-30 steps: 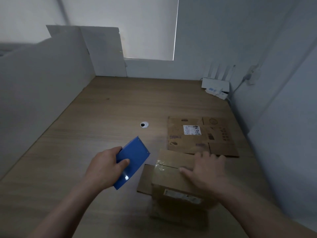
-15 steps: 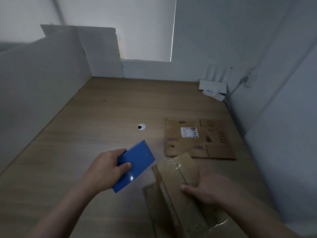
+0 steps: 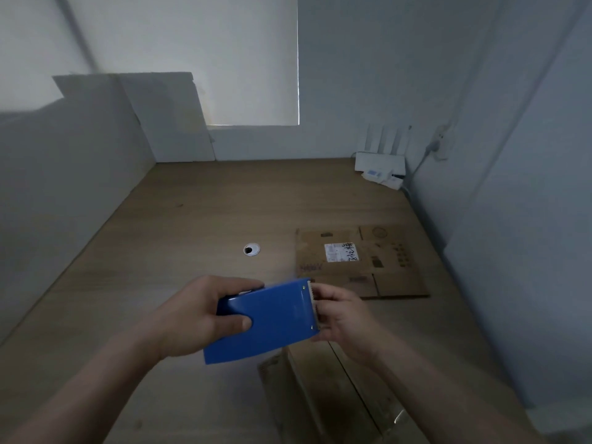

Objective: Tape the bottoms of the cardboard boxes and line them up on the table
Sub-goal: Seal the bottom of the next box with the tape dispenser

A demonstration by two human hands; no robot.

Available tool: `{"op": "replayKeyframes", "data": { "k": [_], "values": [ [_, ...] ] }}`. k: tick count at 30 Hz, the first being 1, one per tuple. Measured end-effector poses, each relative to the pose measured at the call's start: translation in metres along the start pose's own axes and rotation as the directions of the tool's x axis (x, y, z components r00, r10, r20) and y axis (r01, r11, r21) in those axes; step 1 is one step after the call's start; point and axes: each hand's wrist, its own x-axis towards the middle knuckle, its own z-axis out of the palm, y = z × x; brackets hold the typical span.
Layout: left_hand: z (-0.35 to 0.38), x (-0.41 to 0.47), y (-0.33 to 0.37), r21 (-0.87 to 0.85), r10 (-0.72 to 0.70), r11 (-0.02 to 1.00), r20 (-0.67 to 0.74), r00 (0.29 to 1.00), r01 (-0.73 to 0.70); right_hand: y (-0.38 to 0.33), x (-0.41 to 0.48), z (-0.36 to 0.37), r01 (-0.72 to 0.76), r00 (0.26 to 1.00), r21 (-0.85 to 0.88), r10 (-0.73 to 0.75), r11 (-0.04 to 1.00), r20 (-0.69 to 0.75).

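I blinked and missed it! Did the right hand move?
Yes. The right hand came off the box and shifted left along the near edge of the flat cardboard, to the toothed end of the dispenser.

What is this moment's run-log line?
left grip: holds blue tape dispenser | right grip: pinches its cutter end | cardboard box: on table, unheld | flattened box: beyond, untouched

Bare wood is stretching over the left and middle of the table [image 3: 192,238], leaving room to reach across. A flat cardboard sheet [image 3: 362,261] is lying on the right. White walls [image 3: 64,203] are standing close on both sides, and a router [image 3: 379,163] is sitting in the far right corner.
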Motion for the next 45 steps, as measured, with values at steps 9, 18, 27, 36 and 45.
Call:
{"op": "replayKeyframes", "data": {
  "k": [9,18,27,36,45],
  "values": [
    [0.014,0.007,-0.001,-0.015,-0.026,1.000,-0.001,1.000,0.026,0.007,-0.002,-0.009,-0.123,0.987,0.012,0.124,0.992,-0.100],
    [0.024,0.010,-0.018,-0.175,-0.048,0.983,0.011,0.999,0.049,-0.003,-0.001,-0.028,-0.023,1.000,-0.287,0.021,0.958,-0.009],
    [0.014,-0.001,-0.063,-0.372,-0.216,0.910,-0.046,0.975,0.184,-0.023,0.049,-0.083,-0.058,0.988,-0.386,-0.001,0.921,-0.152],
    [0.029,0.017,-0.085,-0.332,-0.366,0.879,-0.010,0.931,0.342,0.015,0.089,-0.068,-0.152,0.958,-0.568,-0.022,0.809,-0.287],
    [0.030,0.038,-0.091,-0.248,-0.399,0.886,0.019,0.917,0.391,0.029,0.100,-0.071,-0.201,0.941,-0.450,0.044,0.870,-0.335]
  ]
}}
